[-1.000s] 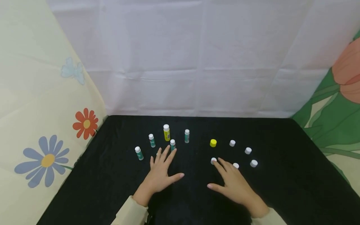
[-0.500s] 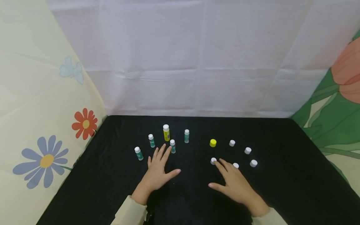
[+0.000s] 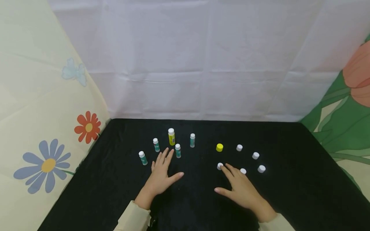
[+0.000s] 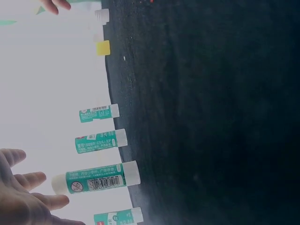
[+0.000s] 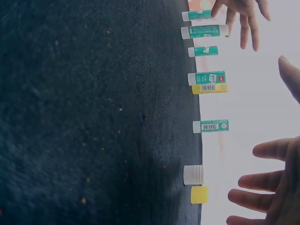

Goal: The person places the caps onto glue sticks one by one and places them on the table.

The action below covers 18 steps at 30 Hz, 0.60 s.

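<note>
Two bare hands: we saw both held out over the counter (image 3: 199,192), covered in black cloth, with pale cream sleeves (image 3: 134,216) at the wrists.
Left hand (image 3: 160,181): its grip was spread, thumb out to the side, holding nothing; we could not tell whether its fingertips touched anything.
Right hand (image 3: 242,191): its grip was spread too, with nothing held; from the head view, one fingertip overlapped a white cylinder, though we could not tell contact.
Tubes, left: we counted four slim green tubes with white tops (image 3: 156,147) and one taller yellow tube with a white top (image 3: 171,139), standing upright around the left fingers.
Hidden tube: we found a thicker green tube with a barcode (image 4: 96,178) in the left wrist view, nearest that hand.
Cylinders, right: we saw five short white cylinders (image 3: 255,155) and one short yellow cylinder (image 3: 219,148), set apart beyond and beside the right fingers.
Backdrop: we faced creased white cloth (image 3: 156,57), flanked by flower-printed cream cloth (image 3: 34,96).
</note>
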{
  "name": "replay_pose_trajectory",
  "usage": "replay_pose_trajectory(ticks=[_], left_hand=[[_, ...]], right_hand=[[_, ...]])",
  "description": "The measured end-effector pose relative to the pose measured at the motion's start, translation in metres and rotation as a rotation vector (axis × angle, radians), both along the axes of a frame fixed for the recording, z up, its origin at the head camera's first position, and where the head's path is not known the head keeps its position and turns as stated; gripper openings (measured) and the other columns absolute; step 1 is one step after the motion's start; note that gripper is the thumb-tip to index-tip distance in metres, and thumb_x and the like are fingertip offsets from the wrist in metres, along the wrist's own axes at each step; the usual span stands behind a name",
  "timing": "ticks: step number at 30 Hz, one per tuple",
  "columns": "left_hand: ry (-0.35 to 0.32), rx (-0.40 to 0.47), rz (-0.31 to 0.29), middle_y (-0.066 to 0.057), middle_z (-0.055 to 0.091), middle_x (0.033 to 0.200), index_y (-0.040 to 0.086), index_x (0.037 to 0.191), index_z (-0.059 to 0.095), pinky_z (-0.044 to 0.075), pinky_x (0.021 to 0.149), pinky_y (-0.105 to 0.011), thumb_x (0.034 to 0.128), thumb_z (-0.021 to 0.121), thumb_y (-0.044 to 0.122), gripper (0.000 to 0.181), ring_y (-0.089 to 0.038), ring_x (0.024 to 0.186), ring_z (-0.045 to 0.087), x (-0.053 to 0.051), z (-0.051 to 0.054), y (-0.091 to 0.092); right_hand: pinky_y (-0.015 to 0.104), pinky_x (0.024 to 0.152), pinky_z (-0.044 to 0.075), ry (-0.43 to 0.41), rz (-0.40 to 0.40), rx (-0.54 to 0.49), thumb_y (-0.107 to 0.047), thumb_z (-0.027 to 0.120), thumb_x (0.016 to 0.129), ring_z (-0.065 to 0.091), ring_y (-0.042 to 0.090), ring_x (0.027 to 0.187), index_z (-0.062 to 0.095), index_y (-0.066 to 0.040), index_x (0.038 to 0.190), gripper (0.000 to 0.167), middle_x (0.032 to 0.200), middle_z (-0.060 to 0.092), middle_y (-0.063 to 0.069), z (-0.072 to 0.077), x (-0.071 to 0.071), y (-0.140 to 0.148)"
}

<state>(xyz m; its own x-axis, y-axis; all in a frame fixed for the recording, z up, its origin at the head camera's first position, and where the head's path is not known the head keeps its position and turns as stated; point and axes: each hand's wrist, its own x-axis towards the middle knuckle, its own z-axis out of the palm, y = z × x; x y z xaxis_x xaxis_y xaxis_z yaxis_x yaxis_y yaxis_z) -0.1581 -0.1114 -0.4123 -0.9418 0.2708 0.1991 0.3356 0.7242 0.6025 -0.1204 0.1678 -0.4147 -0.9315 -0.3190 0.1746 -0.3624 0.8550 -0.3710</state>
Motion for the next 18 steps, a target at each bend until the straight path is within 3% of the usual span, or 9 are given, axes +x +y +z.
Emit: replay_pose_trajectory(ticks=[18], left_hand=[[-0.026, 0.048, 0.024, -0.009, 0.013, 0.142, 0.017, 0.139, 0.018, 0.008, 0.092, -0.06, 0.0755, 0.055, 0.052, 0.081, -0.035, 0.126, 0.009, -0.005, -0.0054, -0.0043]], right_hand=[[0.055, 0.082, 0.031, -0.031, -0.014, -0.007, -0.056, 0.054, 0.074, 0.038, 0.041, 0.109, 0.042, -0.002, 0.126, 0.076, 0.125, 0.039, 0.022, -0.0078, -0.0062, 0.0036]])
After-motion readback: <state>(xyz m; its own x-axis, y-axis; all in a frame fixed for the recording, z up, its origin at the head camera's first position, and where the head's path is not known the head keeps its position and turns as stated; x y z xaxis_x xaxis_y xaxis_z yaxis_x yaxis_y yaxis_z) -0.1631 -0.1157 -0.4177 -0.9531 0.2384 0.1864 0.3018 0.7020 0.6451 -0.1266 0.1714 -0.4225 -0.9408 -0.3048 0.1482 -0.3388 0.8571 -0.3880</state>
